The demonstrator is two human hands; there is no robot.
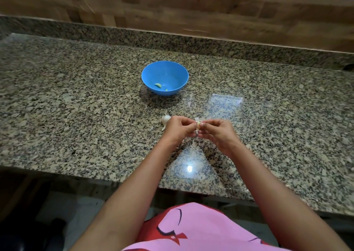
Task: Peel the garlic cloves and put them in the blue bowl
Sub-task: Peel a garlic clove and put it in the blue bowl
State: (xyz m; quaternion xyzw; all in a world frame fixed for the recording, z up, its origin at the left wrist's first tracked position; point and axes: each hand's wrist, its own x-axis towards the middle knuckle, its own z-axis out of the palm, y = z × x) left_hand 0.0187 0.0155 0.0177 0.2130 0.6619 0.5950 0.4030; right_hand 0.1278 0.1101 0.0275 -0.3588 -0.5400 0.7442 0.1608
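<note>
Over the speckled granite countertop (pixel 76 101), the left hand (pixel 179 129) and right hand (pixel 217 133) meet fingertip to fingertip, both pinching a small pale garlic clove (pixel 198 125) between them. A white garlic bulb (pixel 165 120) lies just left of the left hand. Farther back sits the round blue plastic bowl (pixel 165 69), holding a peeled clove (pixel 158 85).

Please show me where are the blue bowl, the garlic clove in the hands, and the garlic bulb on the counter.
blue bowl (pixel 172 70): head view, on its inner far wall.
garlic clove (pixel 198 124): head view, on the part showing between the fingertips.
garlic bulb (pixel 165 119): head view, on its rounded white body.
</note>
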